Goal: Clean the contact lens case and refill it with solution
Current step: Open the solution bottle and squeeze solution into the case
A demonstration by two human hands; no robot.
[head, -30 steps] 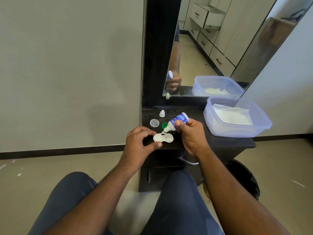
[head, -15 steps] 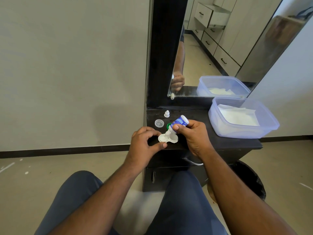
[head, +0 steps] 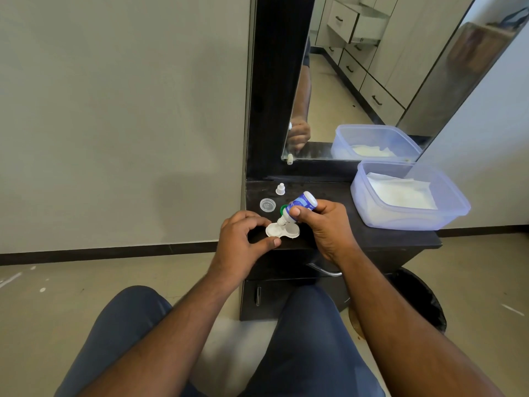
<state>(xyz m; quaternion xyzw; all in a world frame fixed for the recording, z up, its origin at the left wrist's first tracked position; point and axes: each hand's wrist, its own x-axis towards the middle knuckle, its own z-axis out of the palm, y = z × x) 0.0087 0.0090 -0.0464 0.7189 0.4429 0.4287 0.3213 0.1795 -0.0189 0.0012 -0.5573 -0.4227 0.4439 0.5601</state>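
A white contact lens case (head: 286, 231) with two wells lies near the front edge of the dark dresser top (head: 372, 236). My left hand (head: 243, 247) pinches its left end between thumb and fingers. My right hand (head: 326, 227) holds a small blue and white solution bottle (head: 300, 204) tilted nozzle-down, its tip right over the left well. A clear round lid (head: 267, 204) and a white bottle cap (head: 280, 189) rest behind the case. A green lid (head: 283, 208) peeks out behind the bottle.
A translucent plastic tub (head: 412, 216) with white tissue inside stands at the right of the dresser. A mirror (head: 372, 75) rises behind. A black bin (head: 423, 299) stands on the floor at the right. My knees are below the dresser edge.
The bottle's nozzle has come down from above the case to the left well. My left hand has kept its hold on the case.
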